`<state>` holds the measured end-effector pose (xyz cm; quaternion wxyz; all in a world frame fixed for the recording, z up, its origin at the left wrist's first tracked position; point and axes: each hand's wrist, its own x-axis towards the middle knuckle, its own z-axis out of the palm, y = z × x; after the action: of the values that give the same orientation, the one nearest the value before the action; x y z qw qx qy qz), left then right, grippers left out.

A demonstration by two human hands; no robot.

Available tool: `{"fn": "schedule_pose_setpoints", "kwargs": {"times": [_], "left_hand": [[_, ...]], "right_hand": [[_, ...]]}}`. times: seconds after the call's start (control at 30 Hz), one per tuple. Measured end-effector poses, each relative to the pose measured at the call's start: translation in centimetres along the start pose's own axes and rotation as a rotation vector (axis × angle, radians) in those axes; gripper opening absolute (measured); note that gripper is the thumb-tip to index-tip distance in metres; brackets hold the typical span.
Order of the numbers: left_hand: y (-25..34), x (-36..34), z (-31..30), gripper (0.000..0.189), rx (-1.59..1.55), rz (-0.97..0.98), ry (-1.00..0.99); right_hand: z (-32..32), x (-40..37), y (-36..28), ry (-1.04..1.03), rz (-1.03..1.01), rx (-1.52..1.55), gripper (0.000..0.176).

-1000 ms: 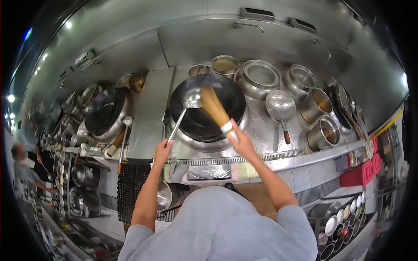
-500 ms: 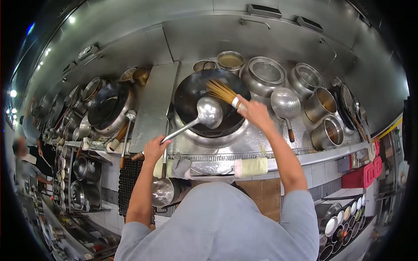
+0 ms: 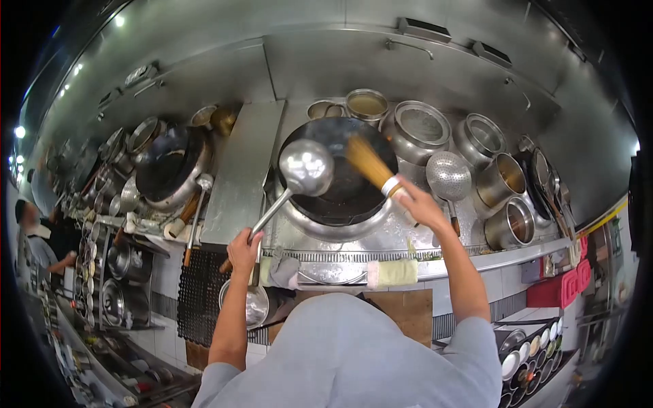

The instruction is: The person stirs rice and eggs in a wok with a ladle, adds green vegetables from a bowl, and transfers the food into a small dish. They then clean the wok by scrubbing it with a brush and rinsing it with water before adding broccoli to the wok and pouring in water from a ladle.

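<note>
A dark wok (image 3: 340, 204) sits on the steel range in front of me. My left hand (image 3: 241, 250) is wrapped round the handle of a big metal ladle (image 3: 306, 168), whose bowl hangs over the wok's left side. In my right hand (image 3: 422, 204) is a bamboo wok brush (image 3: 371, 162), gripped near its white band. The brush's bristles point up and left over the wok's right part and are slightly blurred. Beside my right hand rests a perforated skimmer (image 3: 449, 175), its wooden handle toward me.
Steel pots (image 3: 422, 126) stand behind and right of the wok. A second wok (image 3: 170, 166) sits on the left burner. Folded cloths (image 3: 391, 274) lie along the front rail. Seasoning containers (image 3: 524, 352) stand low at right. Another person (image 3: 41, 245) is at far left.
The ladle has moved left and up, away from the brush. The brush has shifted right and slightly down with my right hand. The whole view has shifted slightly.
</note>
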<state>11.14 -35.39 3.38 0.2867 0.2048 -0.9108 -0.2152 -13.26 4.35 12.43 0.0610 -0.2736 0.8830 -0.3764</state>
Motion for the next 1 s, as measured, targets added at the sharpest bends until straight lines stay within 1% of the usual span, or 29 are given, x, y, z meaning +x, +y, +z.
{"fn": "schedule_pose_setpoints", "kwargs": {"times": [0.03,0.07,0.1,0.13,0.2,0.23,0.27,0.3,0.33,0.37,0.4,0.43,0.47,0.53,0.57,0.6,0.63,0.67,0.7,0.73,0.77,0.8,0.83,0.87,0.9,0.97,1.0], "left_hand": [[0.5,0.5,-0.3,0.032,-0.006,0.041,0.035],[0.7,1.1,-0.4,0.032,0.004,0.046,0.029],[0.9,1.6,-0.4,0.031,0.011,0.086,0.038],[1.2,1.9,-0.1,0.03,0.01,0.13,0.045],[1.1,1.5,1.1,0.031,-0.022,0.144,0.018],[1.1,1.2,1.6,0.032,-0.029,0.024,-0.068],[1.0,1.4,2.1,0.032,-0.034,-0.103,-0.147],[1.2,1.4,2.6,0.035,-0.084,-0.142,-0.171],[0.6,1.3,3.4,0.035,-0.083,-0.162,-0.163],[-0.4,1.4,4.5,0.038,-0.29,-0.246,-0.24],[-1.0,1.5,5.0,0.041,-0.496,-0.322,-0.313],[1.0,1.8,3.8,0.038,-0.76,-0.666,-0.524],[2.2,2.0,2.9,0.038,-0.753,-0.661,-0.52],[4.7,1.9,2.2,0.033,-1.44,-0.922,-0.887],[6.5,1.8,2.0,0.033,-1.438,-0.917,-0.915],[8.5,1.5,2.0,0.031,-1.476,-0.929,-1.072],[10.7,1.1,2.6,0.029,-1.507,-0.942,-1.239],[13.2,0.9,3.6,0.029,-1.5,-0.943,-1.289],[16.1,0.7,4.8,0.028,-1.281,-0.737,-1.296],[18.5,0.5,5.9,0.027,-1.065,-0.522,-1.277],[19.6,0.4,8.4,0.026,-0.987,-0.416,-1.255],[20.2,0.2,11.6,0.026,-0.916,-0.319,-1.215],[21.2,0.3,13.8,0.028,-0.739,-0.246,-1.224],[22.0,0.4,15.8,0.031,-0.561,-0.176,-1.22],[21.9,-0.7,18.3,0.031,-0.57,-0.191,-1.207],[21.7,-3.0,22.4,0.038,-0.184,0.205,-0.929],[23.0,-2.9,22.0,0.043,-0.178,0.011,-1.095]], "right_hand": [[-1.6,-0.5,-3.6,-0.092,0.057,0.225,0.058],[-2.8,-0.3,-6.4,-0.168,0.118,0.456,0.058],[-1.8,1.3,-5.1,-0.16,-0.052,0.375,0.054],[-1.9,2.2,-5.7,-0.144,-0.037,0.383,0.054],[-2.2,3.8,-7.8,-0.135,0.26,0.069,0.053],[-1.9,3.2,-7.2,-0.16,0.274,0.227,0.055],[-0.3,2.5,-5.7,-0.192,0.277,0.38,0.057],[4.8,2.3,1.1,0.028,-0.299,0.186,0.059],[4.7,-1.6,-2.1,-0.154,0.006,0.264,0.059],[5.8,-3.8,-1.0,-0.218,0.049,0.127,0.058],[5.6,-5.8,-2.6,-0.321,0.28,0.153,0.057],[5.1,-7.4,-4.1,-0.41,0.51,0.178,0.056],[6.7,-8.8,-2.9,-0.408,0.503,0.184,0.056],[9.9,-10.7,1.3,0.137,0.201,0.372,0.06],[10.8,-10.4,1.2,0.332,0.051,0.374,0.058],[12.1,-9.8,2.1,0.356,0.077,0.362,0.058],[13.4,-9.1,3.6,0.424,0.026,0.259,0.057],[13.9,-9.3,4.6,0.483,-0.023,0.151,0.056],[13.7,-10.7,3.9,0.497,0.009,0.135,0.056],[13.2,-12.0,2.3,0.498,0.299,0.599,0.051],[12.6,-12.6,1.7,0.477,0.566,1.068,0.047],[12.7,-13.8,2.9,0.542,0.625,1.204,0.042],[13.1,-16.2,4.0,0.595,0.694,1.341,0.037],[13.0,-18.4,4.6,0.64,0.7,1.302,0.037],[12.5,-20.3,5.0,0.674,0.704,1.26,0.036],[10.9,-22.6,5.5,0.655,0.806,1.128,0.044],[10.4,-22.7,5.8,0.619,0.802,1.122,0.044]]}}
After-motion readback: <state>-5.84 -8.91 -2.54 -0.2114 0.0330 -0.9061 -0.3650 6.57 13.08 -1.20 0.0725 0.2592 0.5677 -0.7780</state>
